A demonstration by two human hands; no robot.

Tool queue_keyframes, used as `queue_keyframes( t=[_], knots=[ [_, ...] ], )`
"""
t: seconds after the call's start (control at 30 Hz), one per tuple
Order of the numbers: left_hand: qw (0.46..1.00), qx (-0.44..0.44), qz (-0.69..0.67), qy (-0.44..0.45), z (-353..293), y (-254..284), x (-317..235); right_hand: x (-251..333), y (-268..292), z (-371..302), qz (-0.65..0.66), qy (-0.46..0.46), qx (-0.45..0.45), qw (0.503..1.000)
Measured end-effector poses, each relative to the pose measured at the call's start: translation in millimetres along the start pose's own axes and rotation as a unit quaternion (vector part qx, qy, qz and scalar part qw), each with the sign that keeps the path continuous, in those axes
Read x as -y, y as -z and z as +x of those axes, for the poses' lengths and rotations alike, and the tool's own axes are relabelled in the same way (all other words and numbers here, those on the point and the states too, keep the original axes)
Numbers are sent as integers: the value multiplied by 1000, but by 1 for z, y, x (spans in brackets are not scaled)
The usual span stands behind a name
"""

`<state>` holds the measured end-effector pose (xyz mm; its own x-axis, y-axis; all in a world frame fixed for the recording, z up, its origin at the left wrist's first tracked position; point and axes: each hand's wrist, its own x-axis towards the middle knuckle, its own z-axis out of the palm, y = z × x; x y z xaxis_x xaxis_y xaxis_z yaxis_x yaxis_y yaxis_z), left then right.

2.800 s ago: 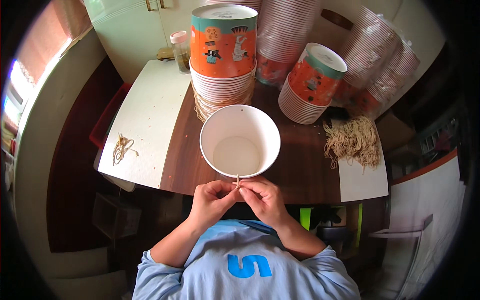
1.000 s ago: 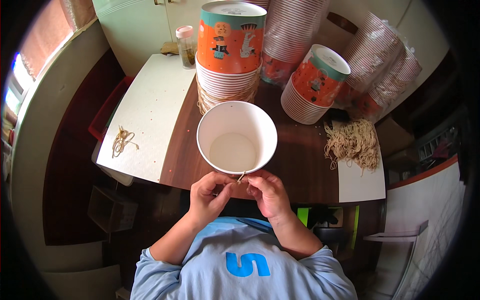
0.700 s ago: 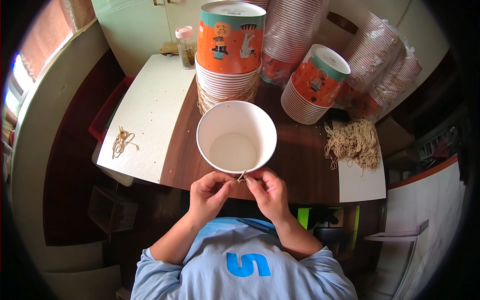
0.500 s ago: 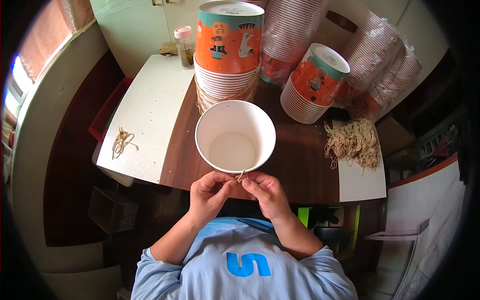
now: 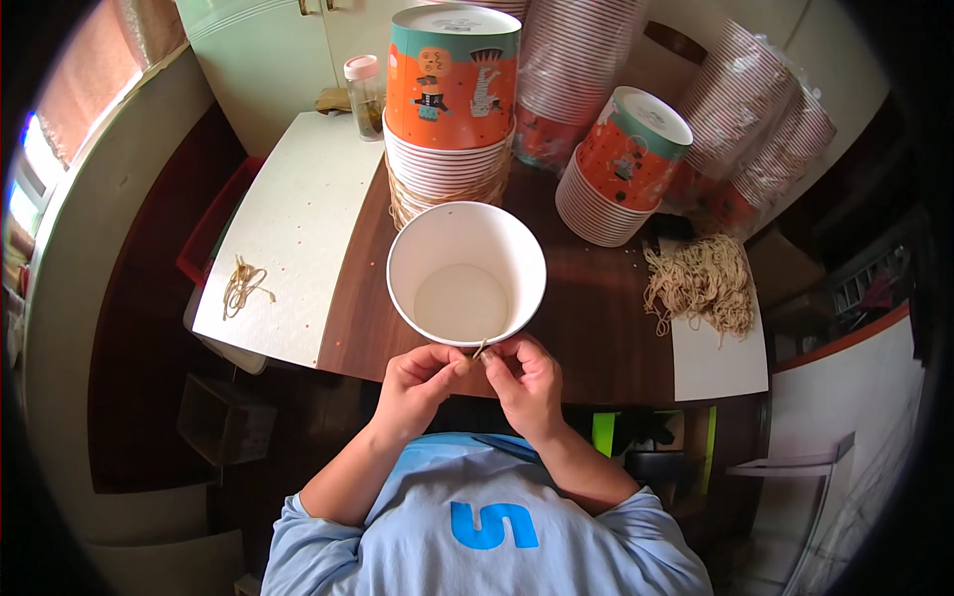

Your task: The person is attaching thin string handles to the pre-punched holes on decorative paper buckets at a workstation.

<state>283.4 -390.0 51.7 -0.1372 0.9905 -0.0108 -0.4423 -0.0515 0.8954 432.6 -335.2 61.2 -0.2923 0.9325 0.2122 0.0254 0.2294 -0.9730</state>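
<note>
Pinching a short cord [image 5: 483, 348] at the near rim of a white-lined bucket [image 5: 465, 268], which is standing by the middle of the front edge of the tabletop [image 5: 601, 333], mouth upward. The left hand [image 5: 417, 387] is holding the cord between thumb and forefinger; the right hand [image 5: 527, 387] is gripping it just beside, both sets of fingers closed narrow. Judgement: the step in hand is looking like fastening or adjusting the cord; the next move is probably calling for firm grips and a small, careful pull. Pose: both wrists are angling inward, thumbs toward the body, fingertips nearly meeting. Fingers are covering the join, so cannot tell whether the cord is passing through the wall. A heap of string [image 5: 701, 286] is lying near the tabletop's right edge.
</note>
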Motion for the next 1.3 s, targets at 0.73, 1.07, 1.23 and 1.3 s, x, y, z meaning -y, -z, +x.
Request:
queue_keyframes(
  t=[0.73,1.07,1.23,1.3],
  knots=[
    [979,35,197,-27,-43,-15,-21,14,17,1,-273,434,75,855],
    [924,193,306,-122,-49,-35,-68,16,19,26,-242,422,34,873],
    [955,159,246,-44,-46,-26,-79,29,39,40,-194,341,106,914],
    [960,196,194,45,-44,-11,-86,35,61,49,-158,282,164,932]
  ],
)
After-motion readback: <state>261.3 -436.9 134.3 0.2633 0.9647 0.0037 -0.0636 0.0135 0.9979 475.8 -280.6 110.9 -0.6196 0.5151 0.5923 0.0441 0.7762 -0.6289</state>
